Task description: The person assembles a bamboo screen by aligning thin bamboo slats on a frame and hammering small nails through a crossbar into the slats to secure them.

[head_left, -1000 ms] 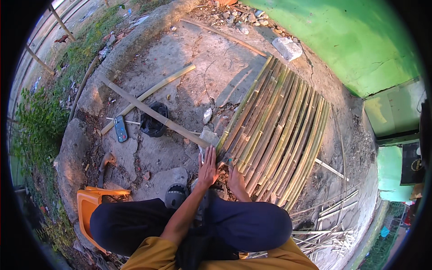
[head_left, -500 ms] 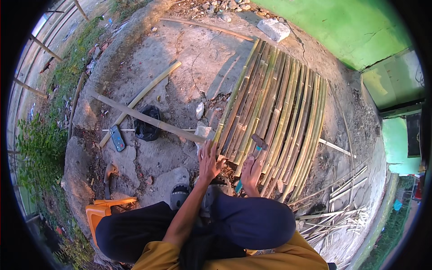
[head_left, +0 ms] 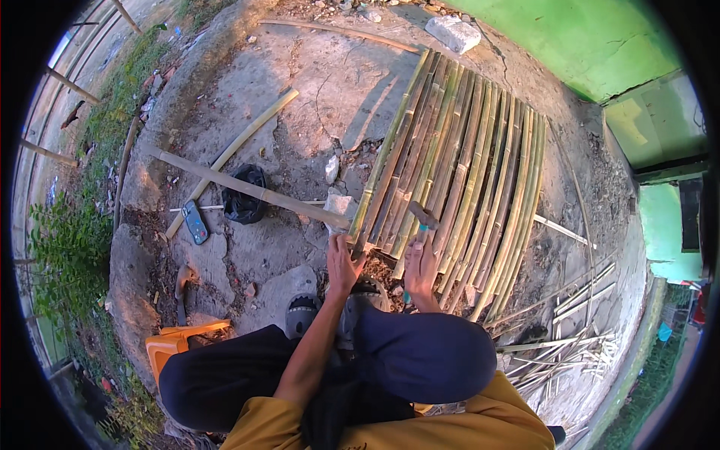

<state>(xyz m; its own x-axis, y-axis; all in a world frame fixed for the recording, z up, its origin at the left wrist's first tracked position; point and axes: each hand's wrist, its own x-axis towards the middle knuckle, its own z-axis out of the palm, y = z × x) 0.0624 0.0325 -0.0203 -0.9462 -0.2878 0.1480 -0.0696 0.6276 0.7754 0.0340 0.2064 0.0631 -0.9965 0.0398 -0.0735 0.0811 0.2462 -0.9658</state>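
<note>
one bare right hand (head_left: 421, 268) is wrapped around the teal handle of a hammer (head_left: 424, 215), the head pointing away over a row of bamboo slats (head_left: 461, 157); from where i stand i cannot tell if it touches them. the slats lie side by side on the cracked ground (head_left: 270, 289), just beyond the seated person's knees (head_left: 420, 360). the left hand (head_left: 343, 268) has its fingers bent at the near left corner, where a long strip (head_left: 292, 205) meets the outermost slat; whether it grips or only presses, i cannot tell. that strip slants off leftward, past a pale stone (head_left: 340, 207) and a black plastic bag (head_left: 244, 204), and crosses a second strip (head_left: 259, 129). near the bag lies a phone (head_left: 195, 223), the pattern on its case too small to make out. dark marks on the mustard shirt (head_left: 427, 433) are cut off and unreadable.
</note>
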